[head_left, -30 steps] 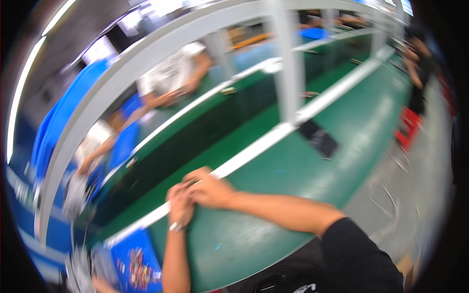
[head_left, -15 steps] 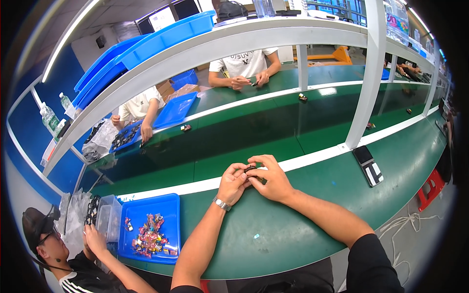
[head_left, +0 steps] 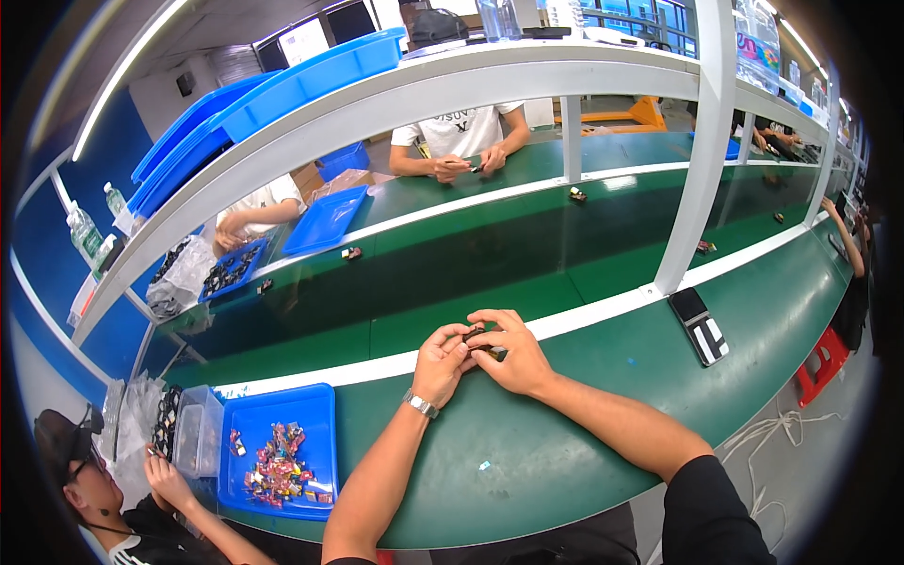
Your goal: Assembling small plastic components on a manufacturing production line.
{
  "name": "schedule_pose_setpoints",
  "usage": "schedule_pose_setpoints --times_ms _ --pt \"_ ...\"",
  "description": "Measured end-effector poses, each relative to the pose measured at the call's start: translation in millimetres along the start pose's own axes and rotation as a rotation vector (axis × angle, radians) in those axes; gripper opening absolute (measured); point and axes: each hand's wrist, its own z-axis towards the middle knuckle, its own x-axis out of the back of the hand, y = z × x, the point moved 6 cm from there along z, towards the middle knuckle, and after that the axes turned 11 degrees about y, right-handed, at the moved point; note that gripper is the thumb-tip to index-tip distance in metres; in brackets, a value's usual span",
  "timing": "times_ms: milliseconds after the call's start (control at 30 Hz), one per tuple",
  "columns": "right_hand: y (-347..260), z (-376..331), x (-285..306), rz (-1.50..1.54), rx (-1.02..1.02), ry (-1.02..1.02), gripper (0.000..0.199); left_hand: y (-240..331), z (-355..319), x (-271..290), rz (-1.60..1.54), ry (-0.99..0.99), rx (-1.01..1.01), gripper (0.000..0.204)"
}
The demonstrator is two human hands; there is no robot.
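Both my hands are together above the green bench, near the white rail. My left hand, with a metal-band watch at its wrist, pinches a small dark part. From the other side my right hand grips the same part with curled fingers. The fingers cover most of it, so its kind does not show. To the left sits a blue tray holding a pile of small, colourful pieces.
A dark conveyor belt carrying several small parts runs beyond the white rail. A white upright post rises beside a black-and-white device. A co-worker's hands work at the left, by a clear bin. Others sit across.
My hands still hold the dark part, with fingers slightly shifted. A small part now lies on the belt at far left, and the co-worker there has drawn a hand back. The view has shifted slightly.
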Motion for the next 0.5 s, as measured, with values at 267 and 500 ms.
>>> schedule_pose_setpoints --times_ms 267,500 --pt "2 -1 -1 -0.088 0.002 -0.107 0.020 1 1 -1 0.032 0.011 -0.018 0.023" --pt "-10 5 8 -0.142 0.184 0.056 0.014 1 0 -4 0.045 0.026 0.008 0.021"
